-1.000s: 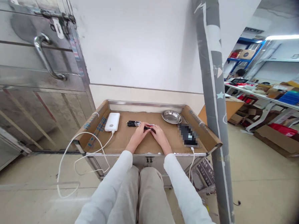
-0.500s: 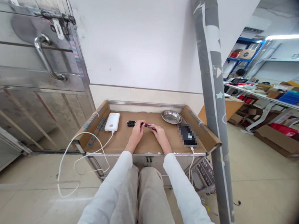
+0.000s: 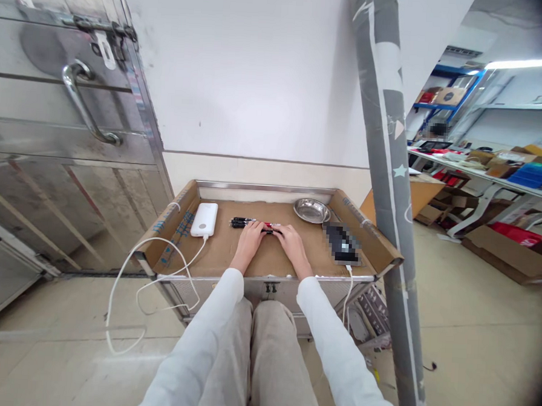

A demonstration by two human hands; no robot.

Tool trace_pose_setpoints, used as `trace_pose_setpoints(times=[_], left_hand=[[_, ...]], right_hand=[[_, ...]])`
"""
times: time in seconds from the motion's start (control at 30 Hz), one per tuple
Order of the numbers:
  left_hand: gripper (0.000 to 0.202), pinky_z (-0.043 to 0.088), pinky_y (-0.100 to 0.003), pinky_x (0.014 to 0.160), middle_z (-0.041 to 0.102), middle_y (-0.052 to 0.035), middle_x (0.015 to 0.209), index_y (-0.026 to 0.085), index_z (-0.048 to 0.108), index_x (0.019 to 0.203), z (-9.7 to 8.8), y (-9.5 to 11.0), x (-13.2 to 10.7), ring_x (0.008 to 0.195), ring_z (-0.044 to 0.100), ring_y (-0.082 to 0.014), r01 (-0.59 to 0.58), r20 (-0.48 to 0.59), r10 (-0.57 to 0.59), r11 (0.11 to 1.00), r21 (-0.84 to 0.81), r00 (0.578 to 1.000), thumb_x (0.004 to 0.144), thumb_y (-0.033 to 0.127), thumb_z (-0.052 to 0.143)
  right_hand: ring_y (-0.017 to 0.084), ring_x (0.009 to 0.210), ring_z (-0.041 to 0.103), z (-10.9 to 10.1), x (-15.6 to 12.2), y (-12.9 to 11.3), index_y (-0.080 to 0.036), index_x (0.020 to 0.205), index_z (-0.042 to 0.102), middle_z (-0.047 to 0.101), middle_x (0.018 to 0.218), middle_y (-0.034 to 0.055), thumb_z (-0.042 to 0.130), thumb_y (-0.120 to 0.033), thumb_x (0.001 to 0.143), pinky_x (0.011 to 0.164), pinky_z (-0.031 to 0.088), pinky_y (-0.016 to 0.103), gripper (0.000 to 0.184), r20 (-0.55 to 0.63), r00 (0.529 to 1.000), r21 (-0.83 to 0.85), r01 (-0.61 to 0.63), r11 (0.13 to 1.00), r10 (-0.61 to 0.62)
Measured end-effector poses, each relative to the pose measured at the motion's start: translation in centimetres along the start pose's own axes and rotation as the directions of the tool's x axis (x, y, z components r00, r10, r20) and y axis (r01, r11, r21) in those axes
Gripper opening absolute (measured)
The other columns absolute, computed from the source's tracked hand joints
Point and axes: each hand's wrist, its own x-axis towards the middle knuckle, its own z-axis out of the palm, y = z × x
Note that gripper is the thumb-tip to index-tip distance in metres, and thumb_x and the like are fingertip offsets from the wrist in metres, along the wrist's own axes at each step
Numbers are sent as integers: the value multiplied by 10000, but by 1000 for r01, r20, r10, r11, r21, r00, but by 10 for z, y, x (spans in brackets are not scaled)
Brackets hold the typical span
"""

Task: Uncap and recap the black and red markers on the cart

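Both hands meet over the middle of the cardboard-lined tabletop. My left hand is closed on the left part of a dark pen; my right hand pinches its right end. The pen lies roughly level between the fingertips, and much of it is hidden by them. Just beyond the hands, several black pens lie side by side, their left ends showing past my left hand. A red part of a pen shows behind the fingers.
A white power bank with a white cable lies left. To the right are a round steel dish and a blurred black phone, plugged into a cable. Raised cardboard sides bound the top. A tall grey roll leans at the right.
My left hand has come down slightly and uncovered more of the pens behind it. Its fingers now sit lower on the dark pen, close to my right fingertips.
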Motion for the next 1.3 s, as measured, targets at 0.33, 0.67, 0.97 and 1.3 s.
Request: trace_pose_setpoints(times=[0.33, 0.67, 0.97, 1.3], left_hand=[[125, 433, -367, 908, 567, -71, 987, 180, 593, 962, 5, 0, -3, 970, 530, -211, -61, -35, 61, 998, 7, 998, 882, 163, 499], [105, 444, -372, 883, 582, -68, 956, 181, 564, 900, 7, -5, 3, 932, 535, -211, -21, -20, 21, 1000, 3, 1000, 885, 130, 473], [97, 449, -376, 913, 572, -64, 961, 181, 551, 874, 14, -11, 2, 964, 546, -197, 35, -31, -38, 996, -84, 999, 877, 120, 476], [56, 479, -351, 859, 561, -66, 966, 173, 519, 925, 12, -7, 4, 900, 570, -183, 82, -28, -88, 983, -164, 996, 900, 172, 469]], right_hand=[[216, 921, 522, -2, 0, -3, -214, 947, 658, 619, 978, 68, 549, -258, 892, 823, 422, 339, 130, 55, 998, -199, 37, 979, -27], [213, 927, 544, 3, -1, 3, -199, 957, 646, 597, 967, 80, 479, -188, 906, 838, 426, 333, 175, 22, 996, -189, -81, 979, 87], [175, 968, 565, 5, 0, 4, -208, 980, 629, 606, 1022, 61, 409, -148, 915, 879, 434, 299, 236, 54, 998, -41, -28, 999, 31], [212, 914, 541, -1, -1, 0, -175, 966, 624, 609, 964, 98, 419, -204, 932, 808, 388, 318, 210, -75, 991, -308, -125, 943, 107]])
